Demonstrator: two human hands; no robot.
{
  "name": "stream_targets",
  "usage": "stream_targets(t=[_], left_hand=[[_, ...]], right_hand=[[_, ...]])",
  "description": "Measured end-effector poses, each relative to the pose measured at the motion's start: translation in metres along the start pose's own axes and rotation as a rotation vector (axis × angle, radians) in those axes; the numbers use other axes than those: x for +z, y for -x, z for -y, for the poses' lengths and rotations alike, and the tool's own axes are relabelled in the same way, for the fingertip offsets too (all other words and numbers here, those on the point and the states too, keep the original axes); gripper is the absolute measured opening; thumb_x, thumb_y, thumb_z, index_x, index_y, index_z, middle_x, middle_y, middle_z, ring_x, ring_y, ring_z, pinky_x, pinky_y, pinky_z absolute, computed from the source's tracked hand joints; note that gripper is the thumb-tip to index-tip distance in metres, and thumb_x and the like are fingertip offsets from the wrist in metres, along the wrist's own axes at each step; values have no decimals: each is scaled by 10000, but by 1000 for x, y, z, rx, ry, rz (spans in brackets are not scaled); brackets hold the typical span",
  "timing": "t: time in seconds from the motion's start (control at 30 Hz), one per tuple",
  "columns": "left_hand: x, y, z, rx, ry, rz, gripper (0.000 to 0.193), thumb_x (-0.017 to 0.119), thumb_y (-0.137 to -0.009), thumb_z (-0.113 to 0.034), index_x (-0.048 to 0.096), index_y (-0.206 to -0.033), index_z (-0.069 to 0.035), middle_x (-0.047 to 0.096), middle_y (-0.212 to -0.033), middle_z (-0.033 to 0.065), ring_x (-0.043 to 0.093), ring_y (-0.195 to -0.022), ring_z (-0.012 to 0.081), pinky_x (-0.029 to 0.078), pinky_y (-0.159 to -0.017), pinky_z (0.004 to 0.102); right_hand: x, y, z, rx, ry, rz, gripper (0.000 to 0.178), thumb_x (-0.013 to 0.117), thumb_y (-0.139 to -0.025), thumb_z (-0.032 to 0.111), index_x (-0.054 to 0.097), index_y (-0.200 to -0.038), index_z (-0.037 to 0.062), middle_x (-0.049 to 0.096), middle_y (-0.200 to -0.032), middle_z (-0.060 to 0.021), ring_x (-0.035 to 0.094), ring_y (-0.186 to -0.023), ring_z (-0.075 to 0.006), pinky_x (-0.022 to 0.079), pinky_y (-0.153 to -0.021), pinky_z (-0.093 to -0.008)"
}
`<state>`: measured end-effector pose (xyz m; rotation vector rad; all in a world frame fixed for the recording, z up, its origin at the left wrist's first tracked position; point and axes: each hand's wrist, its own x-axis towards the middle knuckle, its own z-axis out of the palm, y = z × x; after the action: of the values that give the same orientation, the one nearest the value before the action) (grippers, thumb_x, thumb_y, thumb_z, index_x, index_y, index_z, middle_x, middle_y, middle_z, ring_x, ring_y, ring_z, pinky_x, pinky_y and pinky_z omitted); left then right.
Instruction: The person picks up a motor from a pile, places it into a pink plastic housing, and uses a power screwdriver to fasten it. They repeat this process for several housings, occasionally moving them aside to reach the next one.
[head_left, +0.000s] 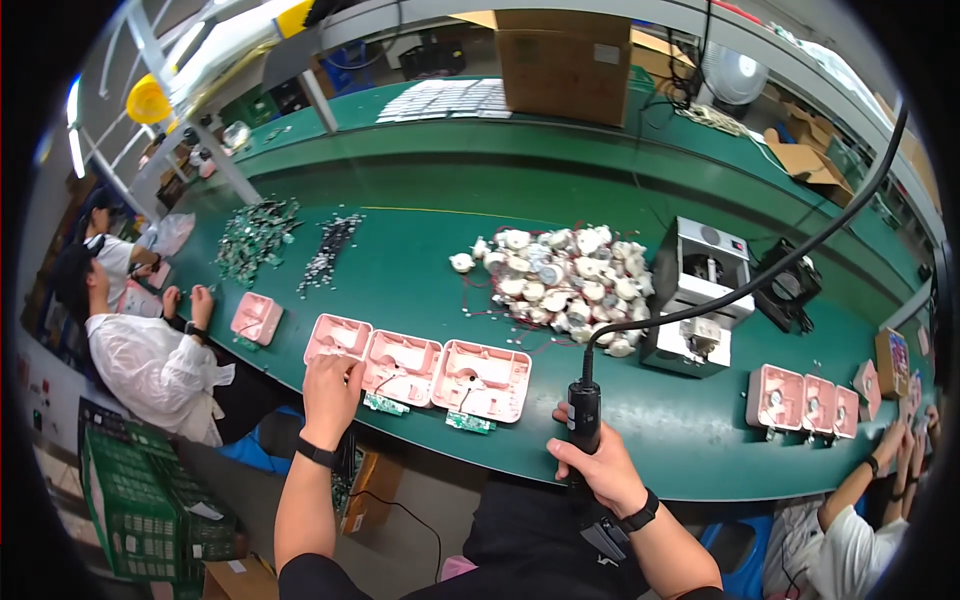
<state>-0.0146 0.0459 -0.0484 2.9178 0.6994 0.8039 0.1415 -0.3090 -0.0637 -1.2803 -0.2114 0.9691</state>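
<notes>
My left hand point(331, 395) rests on the near edge of the leftmost of three pink plastic housings point(338, 337) lined up on the green bench point(420, 290), fingers curled on its rim. The middle housing point(401, 366) and the right housing point(483, 378) lie beside it, each with a small green circuit board point(470, 422) at its front edge. My right hand point(598, 468) grips a black soldering iron point(584, 410) upright near the bench's front edge; its black cable point(760, 285) arcs up to the right.
A heap of small white motors point(562, 275) with red wires lies behind the housings. A grey metal machine point(700, 290) stands to the right, with more pink housings point(805, 400) past it. Persons work at left and right. Cardboard box point(565, 60) at back.
</notes>
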Motion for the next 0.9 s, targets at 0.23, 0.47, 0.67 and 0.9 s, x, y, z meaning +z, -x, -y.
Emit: stream_targets(t=[0.23, 0.47, 0.67, 0.9], left_hand=[[13, 9, -97, 64, 214, 65, 114, 723, -801, -111, 672, -739, -30, 636, -728, 92, 599, -746, 294, 480, -684, 420], [32, 17, -193, 130, 378, 111, 135, 742, -777, -116, 650, -703, -49, 642, -714, 68, 608, -729, 271, 486, -673, 401], [37, 14, -229, 138, 367, 99, 144, 750, -766, -116, 645, -688, -55, 631, -673, 51, 605, -682, 254, 474, -649, 389], [42, 11, -233, 120, 305, 107, 150, 751, -759, -121, 640, -672, -68, 630, -658, 39, 607, -678, 245, 487, -661, 389]], right_hand=[[-58, 45, 6, -55, 39, -207, 595, 712, -855, 14, 444, -1384, -33, 573, -1271, -141, 592, -659, -121, 528, -608, -284], [-112, 97, 8, -102, 129, -436, 545, 728, -843, 31, 506, -1338, -20, 623, -1056, -75, 599, -652, -103, 511, -587, -268], [-128, 113, 17, -273, 594, -521, 567, 789, -792, 85, 547, -1296, -6, 574, -908, -2, 553, -759, -91, 470, -663, -254], [-125, 117, 30, -323, 724, -449, 591, 817, -755, 105, 552, -1274, 5, 550, -909, 2, 501, -827, -99, 452, -738, -254]])
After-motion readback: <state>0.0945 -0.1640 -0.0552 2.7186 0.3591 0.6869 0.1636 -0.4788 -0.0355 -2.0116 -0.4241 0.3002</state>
